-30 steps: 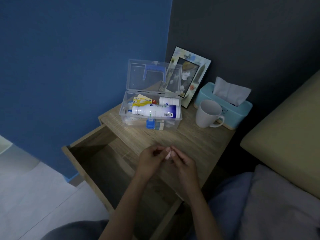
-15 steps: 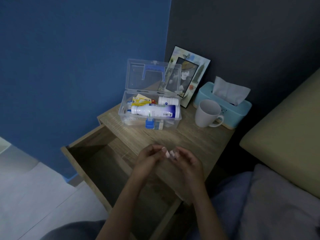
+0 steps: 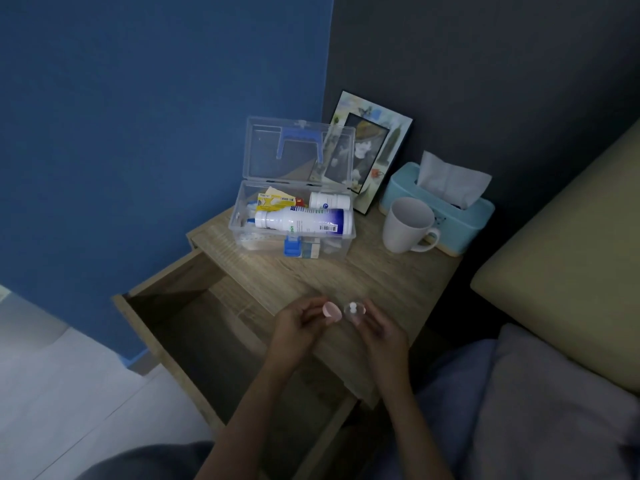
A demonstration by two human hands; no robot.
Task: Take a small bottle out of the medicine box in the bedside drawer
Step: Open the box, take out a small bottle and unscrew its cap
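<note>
My right hand [image 3: 375,329] holds a small clear bottle [image 3: 354,310] with white pills showing in its open mouth. In my left hand [image 3: 299,325] is its pink cap [image 3: 331,312], pinched just left of the bottle. Both hands hover over the front of the wooden bedside table [image 3: 388,285]. Behind them stands the clear medicine box [image 3: 242,223] with its lid up, a big white bottle [image 3: 303,220] lying across it among packets. The drawer [image 3: 194,327] below is pulled out.
A white mug [image 3: 407,225] and a teal tissue box [image 3: 436,209] stand at the table's back right, with a photo frame [image 3: 372,147] leaning on the dark wall. A bed with a beige pillow [image 3: 568,268] borders the right; blue wall at left.
The hands were together on the shut small bottle; now the pink cap is off in my left hand and the open bottle sits in my right, slightly apart.
</note>
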